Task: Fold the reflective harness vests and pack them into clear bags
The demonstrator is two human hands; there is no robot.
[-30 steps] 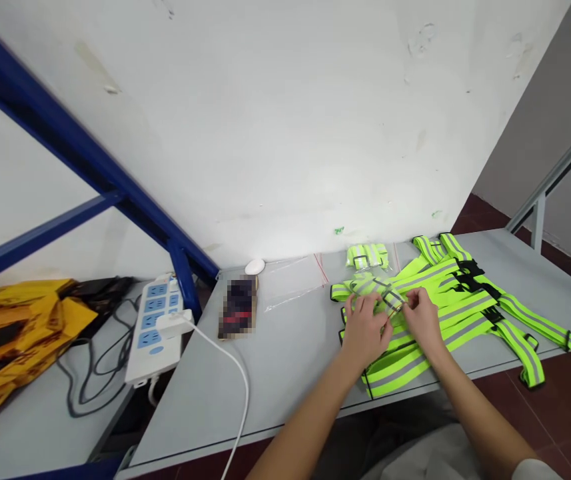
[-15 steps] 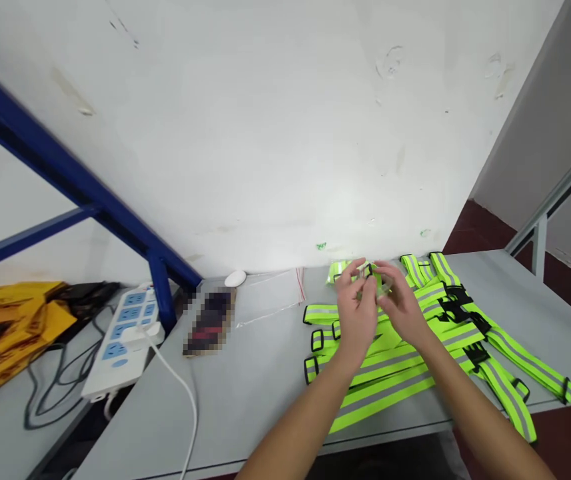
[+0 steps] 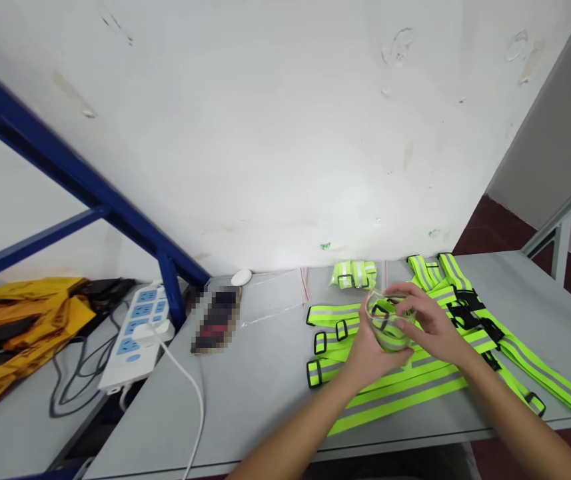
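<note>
Above the pile of straps, my left hand (image 3: 371, 357) is wrapped round a clear plastic bag (image 3: 389, 321) from the left and below. A neon-yellow reflective strap with a black buckle is bunched up inside the bag, whose mouth faces up. My right hand (image 3: 432, 325) grips the bag's right side, fingers bent over its rim. Beneath both hands lie several neon-yellow straps (image 3: 395, 405) with grey stripes and black buckles. Just behind the hands is a filled clear bag (image 3: 355, 274) with a rolled strap in it.
Flat clear zip bags (image 3: 272, 297) lie left of the straps, near a white oval object (image 3: 241, 277) and a blurred-out item (image 3: 218, 320). Farther left are a power strip (image 3: 138, 337) with a white cable and yellow material (image 3: 40, 333). A blue metal frame (image 3: 168, 287) stands between.
My hands have come lower and to the right, nearer to me. The bag with its strap now shows between them, and the filled bag behind is uncovered. The view has shifted slightly.
</note>
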